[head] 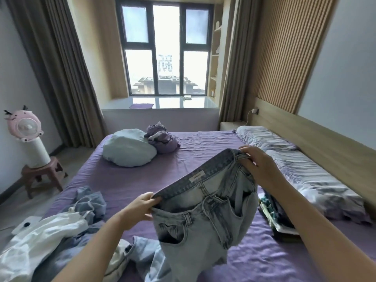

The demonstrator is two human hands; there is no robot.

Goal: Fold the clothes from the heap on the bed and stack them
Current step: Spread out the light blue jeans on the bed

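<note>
Denim jeans (205,216) waistband-up, legs hanging down

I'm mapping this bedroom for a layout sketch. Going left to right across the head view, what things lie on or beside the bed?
Pink fan on a stool → white garment → pale blue cushion → crumpled purple cloth → jeans held up by both hands → folded stack → pillows.

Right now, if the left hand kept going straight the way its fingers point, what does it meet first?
The left hand points right, into the jeans waistband it already pinches. Past the denim, probably the folded stack, though depth is unclear.
</note>
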